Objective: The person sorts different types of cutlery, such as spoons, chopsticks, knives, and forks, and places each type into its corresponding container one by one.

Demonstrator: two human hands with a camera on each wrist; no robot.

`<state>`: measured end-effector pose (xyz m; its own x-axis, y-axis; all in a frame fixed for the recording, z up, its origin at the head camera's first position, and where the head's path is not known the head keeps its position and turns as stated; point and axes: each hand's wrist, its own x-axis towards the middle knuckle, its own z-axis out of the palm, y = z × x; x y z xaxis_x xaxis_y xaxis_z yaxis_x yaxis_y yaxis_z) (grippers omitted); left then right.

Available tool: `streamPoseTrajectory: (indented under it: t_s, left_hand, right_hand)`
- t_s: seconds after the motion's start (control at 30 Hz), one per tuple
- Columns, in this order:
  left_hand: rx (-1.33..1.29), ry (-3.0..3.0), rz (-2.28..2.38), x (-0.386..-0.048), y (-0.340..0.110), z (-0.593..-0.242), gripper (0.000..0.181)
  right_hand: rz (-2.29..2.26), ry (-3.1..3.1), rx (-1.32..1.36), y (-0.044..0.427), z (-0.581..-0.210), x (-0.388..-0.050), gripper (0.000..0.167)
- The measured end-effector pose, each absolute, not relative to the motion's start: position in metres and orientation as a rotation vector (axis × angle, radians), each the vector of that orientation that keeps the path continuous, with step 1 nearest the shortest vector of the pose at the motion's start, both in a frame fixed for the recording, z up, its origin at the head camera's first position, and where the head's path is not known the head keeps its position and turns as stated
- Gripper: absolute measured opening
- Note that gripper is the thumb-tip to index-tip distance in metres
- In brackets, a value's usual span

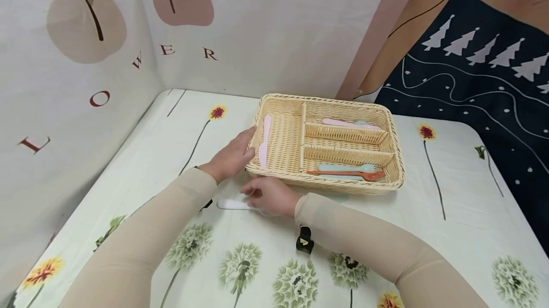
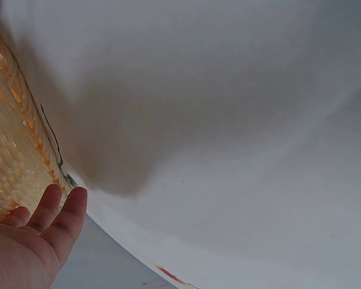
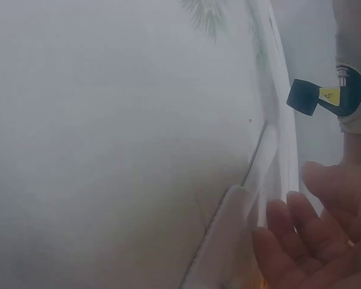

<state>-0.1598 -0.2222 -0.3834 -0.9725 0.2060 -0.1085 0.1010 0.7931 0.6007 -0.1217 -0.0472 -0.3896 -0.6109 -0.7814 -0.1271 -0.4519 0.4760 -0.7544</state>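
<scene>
A woven basket with several compartments lies on the table. My left hand rests against its left end, fingers lightly bent at the wall; the left wrist view has those fingers beside the weave. Below the basket's front edge, my right hand hovers over a white plastic knife, its fingers loosely curled. In the right wrist view a gap separates the fingers from the knife. A pink knife lies in the basket's left compartment.
In the front right compartment are an orange fork and a light blue utensil. The back one holds a pink utensil and something light blue. A pale green shape shows near the right sleeve. Flowered cloth covers the table.
</scene>
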Motion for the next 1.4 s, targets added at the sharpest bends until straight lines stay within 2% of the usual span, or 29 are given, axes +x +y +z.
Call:
streamPoseTrajectory:
  t_s: [0.97, 1.4]
  left_hand:
    - [0.222, 2.820, 0.897, -0.160, -0.221, -0.383, 0.066]
    - [0.231, 2.827, 0.880, -0.161, -0.222, -0.383, 0.066]
  right_hand:
    - [-0.605, 2.340, -1.066, -0.055, -0.391, -0.117, 0.028]
    - [-0.817, 2.099, -0.969, -0.036, -0.393, -0.130, 0.022]
